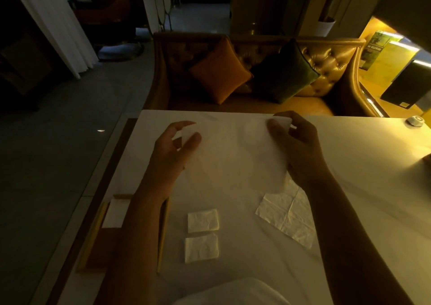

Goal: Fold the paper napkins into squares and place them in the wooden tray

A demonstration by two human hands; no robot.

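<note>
I hold an unfolded white paper napkin (233, 150) spread above the white table (349, 164). My left hand (175, 150) pinches its far left corner and my right hand (296, 146) pinches its far right corner. Two napkins folded into small squares lie near me, one (203, 220) above the other (201, 247). An opened, creased napkin (288, 216) lies flat under my right forearm. The wooden tray (93, 234) sits at the table's left edge, partly hidden by my left forearm, with a white folded napkin (115, 213) in its far end.
A small round white object (415, 121) rests at the table's far right. Beyond the table stands a tufted sofa (326, 66) with an orange cushion (220, 71) and a dark green cushion (284, 71). The floor drops off to the left.
</note>
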